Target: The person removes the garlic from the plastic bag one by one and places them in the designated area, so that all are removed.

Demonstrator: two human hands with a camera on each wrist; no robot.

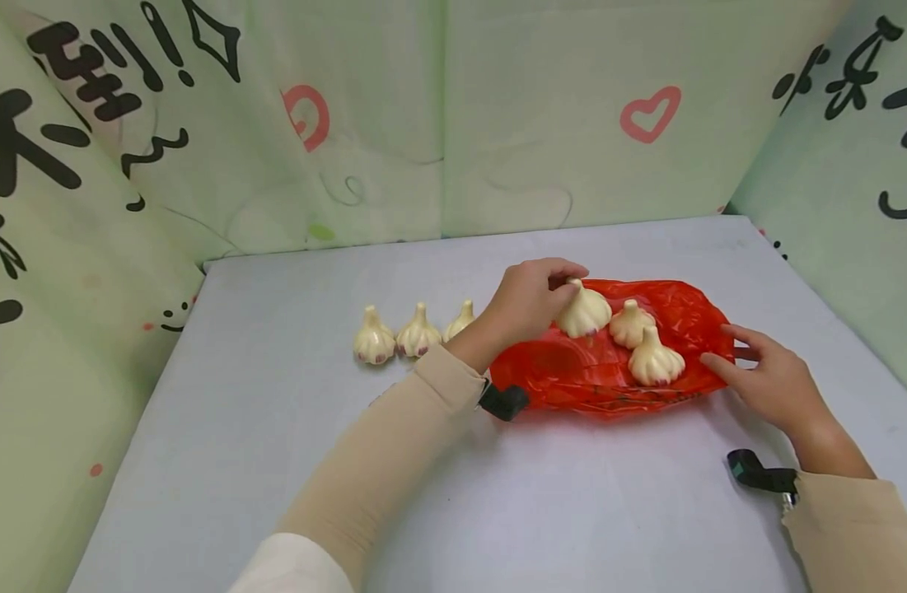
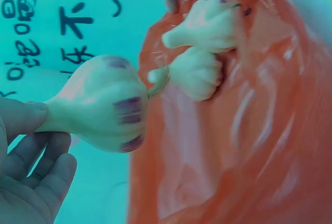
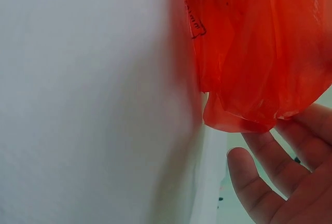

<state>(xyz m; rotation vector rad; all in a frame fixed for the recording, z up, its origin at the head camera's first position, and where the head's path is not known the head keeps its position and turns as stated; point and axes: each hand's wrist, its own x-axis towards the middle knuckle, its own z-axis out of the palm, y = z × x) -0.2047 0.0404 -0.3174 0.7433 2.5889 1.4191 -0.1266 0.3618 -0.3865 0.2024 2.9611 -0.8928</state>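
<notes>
My left hand pinches a garlic bulb by its stem, over the red plastic bag. In the left wrist view this garlic bulb shows purple streaks and sits apart from two others. Those two, one garlic bulb behind and another in front, lie on the bag. At the bag's right edge is my right hand, its fingers spread and touching the plastic. Up close in the right wrist view, the little finger stands free below the crumpled red bag.
Left of the bag, three garlic bulbs stand in a row: one, a middle one, and a third partly behind my left forearm. The white table is enclosed by pale green printed curtains at back and sides.
</notes>
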